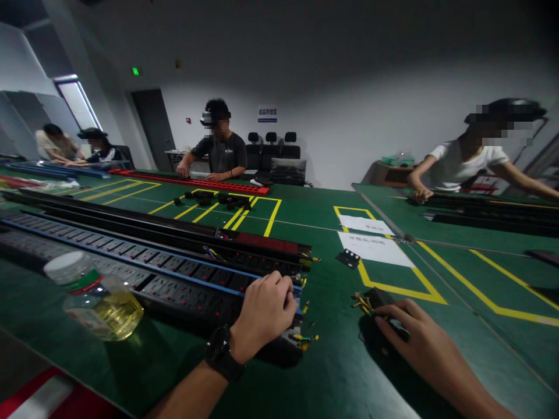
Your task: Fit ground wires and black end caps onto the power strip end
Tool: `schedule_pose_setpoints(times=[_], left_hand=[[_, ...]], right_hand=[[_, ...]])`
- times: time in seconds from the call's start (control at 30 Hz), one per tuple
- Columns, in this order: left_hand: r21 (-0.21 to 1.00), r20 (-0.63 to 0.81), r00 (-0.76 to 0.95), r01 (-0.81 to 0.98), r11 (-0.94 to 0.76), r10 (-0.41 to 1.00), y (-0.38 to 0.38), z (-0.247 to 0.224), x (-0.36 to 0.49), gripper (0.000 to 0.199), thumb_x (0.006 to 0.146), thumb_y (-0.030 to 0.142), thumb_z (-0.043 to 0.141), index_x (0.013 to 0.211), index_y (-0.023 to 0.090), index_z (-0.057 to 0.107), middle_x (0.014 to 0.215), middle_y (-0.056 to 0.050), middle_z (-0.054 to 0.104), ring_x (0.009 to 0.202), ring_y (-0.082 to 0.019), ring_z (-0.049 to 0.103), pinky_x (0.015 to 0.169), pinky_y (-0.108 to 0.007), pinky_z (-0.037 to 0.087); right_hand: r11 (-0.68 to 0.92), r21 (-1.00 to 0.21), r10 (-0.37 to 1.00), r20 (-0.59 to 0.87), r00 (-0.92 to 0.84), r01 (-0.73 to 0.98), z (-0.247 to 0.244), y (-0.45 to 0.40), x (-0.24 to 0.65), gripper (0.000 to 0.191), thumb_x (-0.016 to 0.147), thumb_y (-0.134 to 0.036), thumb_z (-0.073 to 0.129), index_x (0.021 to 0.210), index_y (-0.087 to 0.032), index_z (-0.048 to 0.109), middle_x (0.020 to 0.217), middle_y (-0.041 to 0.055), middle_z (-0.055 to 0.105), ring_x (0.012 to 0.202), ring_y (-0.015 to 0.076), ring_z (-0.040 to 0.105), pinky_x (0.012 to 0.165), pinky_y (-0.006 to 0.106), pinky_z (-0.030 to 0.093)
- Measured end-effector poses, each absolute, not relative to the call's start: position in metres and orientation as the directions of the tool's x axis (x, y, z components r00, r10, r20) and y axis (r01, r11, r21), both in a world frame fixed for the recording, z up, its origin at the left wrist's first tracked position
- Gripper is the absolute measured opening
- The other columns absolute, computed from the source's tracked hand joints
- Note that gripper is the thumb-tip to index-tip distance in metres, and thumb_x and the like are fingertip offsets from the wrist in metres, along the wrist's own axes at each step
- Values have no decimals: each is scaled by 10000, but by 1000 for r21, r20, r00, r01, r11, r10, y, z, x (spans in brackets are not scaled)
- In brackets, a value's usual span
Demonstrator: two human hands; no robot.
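Note:
My left hand [267,311], with a black watch at the wrist, rests with curled fingers on the right end of a long black socket strip [187,294]. Whether it grips the strip or something smaller is hidden. Short yellow-green wires [305,338] stick out of the strip's end. At the right, my right hand [413,331] has its thumb and fingers around a small dark piece [381,298] on the green table. A bunch of yellowish wire ends [361,302] lies at its fingertips. More black strips with blue edges lie parallel behind my left hand.
A clear bottle of yellow liquid [109,308] stands at the left. White papers [378,249] and a black card [348,258] lie beyond my right hand. Black parts [218,199] and a red rail [236,185] lie farther back. Several people work around the table [314,203].

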State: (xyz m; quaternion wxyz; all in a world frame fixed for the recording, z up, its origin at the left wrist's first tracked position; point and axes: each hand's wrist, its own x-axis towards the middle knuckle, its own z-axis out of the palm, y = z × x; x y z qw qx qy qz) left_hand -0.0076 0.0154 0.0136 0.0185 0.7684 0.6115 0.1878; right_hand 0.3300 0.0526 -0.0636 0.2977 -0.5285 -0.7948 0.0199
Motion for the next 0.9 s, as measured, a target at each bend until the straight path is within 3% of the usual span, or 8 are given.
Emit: schedule_pose_setpoints(times=[0.23,0.6,0.9], left_hand=[[259,268,186,931,-257,945,17,14,-9,137,942,182,529,944,207,664,946,-35,662,831,-188,631,769,-328,498],[273,265,172,930,-245,949,16,16,-9,135,944,176,529,945,213,659,933,-32,669,827,-188,632,762,-325,483],[263,241,173,935,-236,955,16,18,-7,132,945,171,526,937,209,652,949,-32,667,841,-195,650,768,-327,486]], right_hand=[[428,-370,861,445,-247,824,-56,49,326,394,995,-529,500,953,-274,798,1009,120,725,828,271,719,706,395,594],[387,-379,873,445,-201,841,-55,48,328,359,991,-462,471,945,-255,760,940,102,726,755,244,689,648,359,520],[374,-452,890,419,-178,810,-53,50,329,371,1002,-512,478,941,-255,737,929,98,745,771,266,706,673,375,533]])
